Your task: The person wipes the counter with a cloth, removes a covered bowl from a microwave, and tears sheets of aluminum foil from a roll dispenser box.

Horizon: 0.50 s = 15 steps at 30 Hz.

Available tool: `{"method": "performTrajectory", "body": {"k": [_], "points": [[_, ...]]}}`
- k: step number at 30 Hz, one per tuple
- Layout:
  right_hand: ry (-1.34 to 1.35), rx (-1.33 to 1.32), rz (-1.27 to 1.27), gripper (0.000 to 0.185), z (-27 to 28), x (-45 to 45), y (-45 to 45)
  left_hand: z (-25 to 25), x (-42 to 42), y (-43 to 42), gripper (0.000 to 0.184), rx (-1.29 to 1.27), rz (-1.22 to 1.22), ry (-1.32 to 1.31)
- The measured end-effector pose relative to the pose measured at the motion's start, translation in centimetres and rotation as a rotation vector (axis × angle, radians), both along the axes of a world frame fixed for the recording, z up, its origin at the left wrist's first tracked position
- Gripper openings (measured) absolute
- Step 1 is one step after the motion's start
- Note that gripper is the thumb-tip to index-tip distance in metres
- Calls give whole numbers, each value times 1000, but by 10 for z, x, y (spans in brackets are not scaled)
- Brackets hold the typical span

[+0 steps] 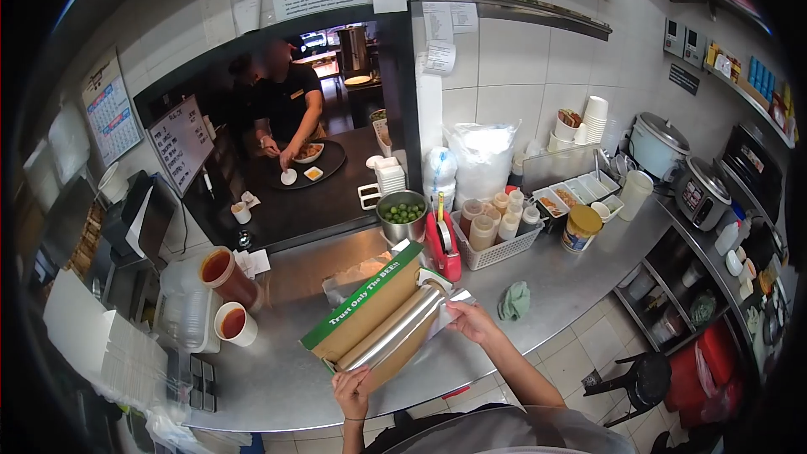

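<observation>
An open cardboard box (391,353) with a green-edged lid (363,294) is tilted over the front of the steel counter, a shiny roll (393,329) lying inside it. My left hand (351,393) grips the box's near left corner, fingers closed on its edge. At the box's right end, my right hand (472,322) is closed on the edge, beside a loose silvery flap (454,301). Behind the lid, crumpled foil (355,279) rests on the counter.
The steel counter (538,311) holds a green cloth (514,301), a red tape dispenser (442,244), a bowl of limes (402,217), a bottle basket (504,248) and red sauce containers (229,277). Beyond the hatch, a person (290,101) handles food on a round tray (332,170). A black stool (643,382) stands right.
</observation>
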State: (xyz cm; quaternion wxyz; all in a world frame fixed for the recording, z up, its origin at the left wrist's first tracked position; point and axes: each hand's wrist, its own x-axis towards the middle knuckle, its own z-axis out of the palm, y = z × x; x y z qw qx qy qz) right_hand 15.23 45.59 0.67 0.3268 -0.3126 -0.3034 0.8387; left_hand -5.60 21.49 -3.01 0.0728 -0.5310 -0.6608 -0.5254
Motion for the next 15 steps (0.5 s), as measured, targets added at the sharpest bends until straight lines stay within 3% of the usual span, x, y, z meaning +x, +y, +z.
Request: {"method": "performTrajectory", "body": {"k": [2,15], "points": [[32,-14,0,29,-1,1,0,3,2,0,12,-17,0,-52],[30,-17,-43,33,-29,21,-6,-7,-3,-4,12,-49,-89,-61]]}}
